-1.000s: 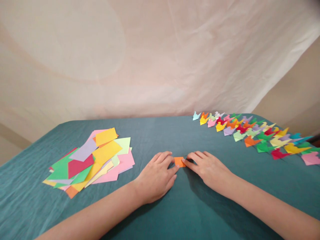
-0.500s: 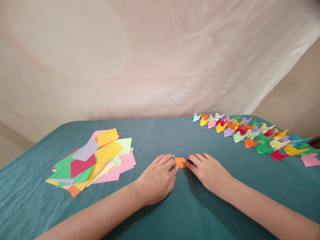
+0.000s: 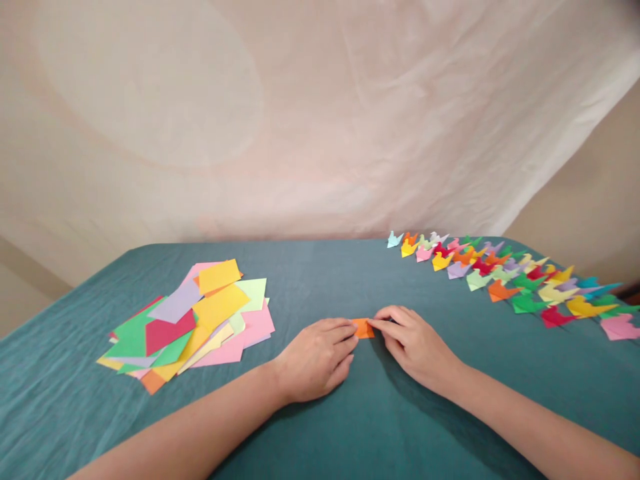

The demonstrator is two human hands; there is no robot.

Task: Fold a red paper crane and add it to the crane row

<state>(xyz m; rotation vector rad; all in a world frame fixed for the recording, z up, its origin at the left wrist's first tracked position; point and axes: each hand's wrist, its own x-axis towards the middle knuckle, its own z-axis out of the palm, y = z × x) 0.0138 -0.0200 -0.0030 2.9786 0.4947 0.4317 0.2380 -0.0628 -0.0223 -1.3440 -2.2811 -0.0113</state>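
Note:
A small folded piece of orange paper (image 3: 364, 329) lies on the table between my two hands. My left hand (image 3: 319, 360) rests on the cloth with its fingers together and bent, the fingertips holding the paper's left edge down. At the paper's upper right corner, the thumb and index finger of my right hand (image 3: 413, 341) are closed in a pinch. The other fingers of that hand are curled behind. Fingertips cover both ends of the paper, so its exact folds cannot be made out.
A loose pile of coloured paper sheets (image 3: 217, 307) lies on the left of the green tablecloth (image 3: 310, 280). Rows of small folded paper birds (image 3: 500, 291) in many colours stand along the right side. A pale cloth (image 3: 300, 120) hangs behind the table.
My right fingers have gone from lying at the paper's right edge to pinching its upper right corner. The left hand stays at the left edge. The view has shifted slightly.

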